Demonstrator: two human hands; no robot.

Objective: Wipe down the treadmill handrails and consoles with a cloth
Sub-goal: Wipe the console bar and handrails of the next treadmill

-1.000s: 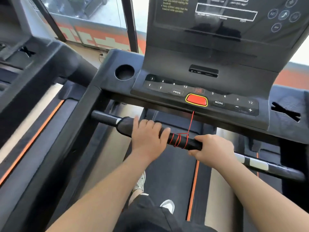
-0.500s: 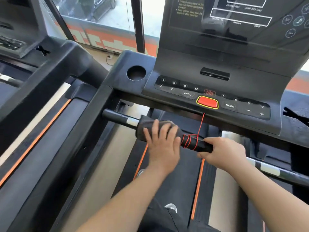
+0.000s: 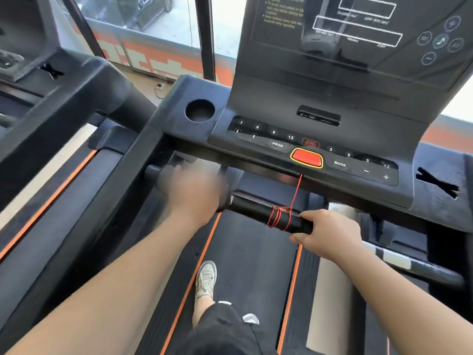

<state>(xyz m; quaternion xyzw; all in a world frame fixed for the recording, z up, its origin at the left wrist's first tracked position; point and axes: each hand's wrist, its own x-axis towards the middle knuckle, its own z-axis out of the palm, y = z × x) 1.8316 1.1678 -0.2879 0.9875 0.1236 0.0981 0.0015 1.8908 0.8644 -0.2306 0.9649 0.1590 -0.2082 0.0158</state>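
Black foam handrail (image 3: pixel 253 210) sits below the console (image 3: pixel 307 149). Left hand (image 3: pixel 194 193) is motion-blurred at the rail's left end, with the dark cloth (image 3: pixel 225 198) apparently under it; can't tell its grip. Right hand (image 3: pixel 330 234) has its grip curled round the rail, just right of the red cord (image 3: pixel 280 216). My read: rail mid-wipe, console not yet done. Legible: PROG, MODE, 3/6/9/12. Screen text too blurred.

The black cylindrical handrail bar (image 3: pixel 252 208) looks matt and rubbery, with thin red cord (image 3: pixel 280 217) wound round it; farther right sit smooth silvery metal bands (image 3: pixel 395 260). The black plastic console deck (image 3: pixel 179 103) is matt, the dark display panel (image 3: pixel 358 55) above it glossy and reflective, the red oval stop button (image 3: pixel 306 158) shiny. A blurred dark wad (image 3: pixel 227 192) by the left hand (image 3: pixel 194 190) may be cloth.
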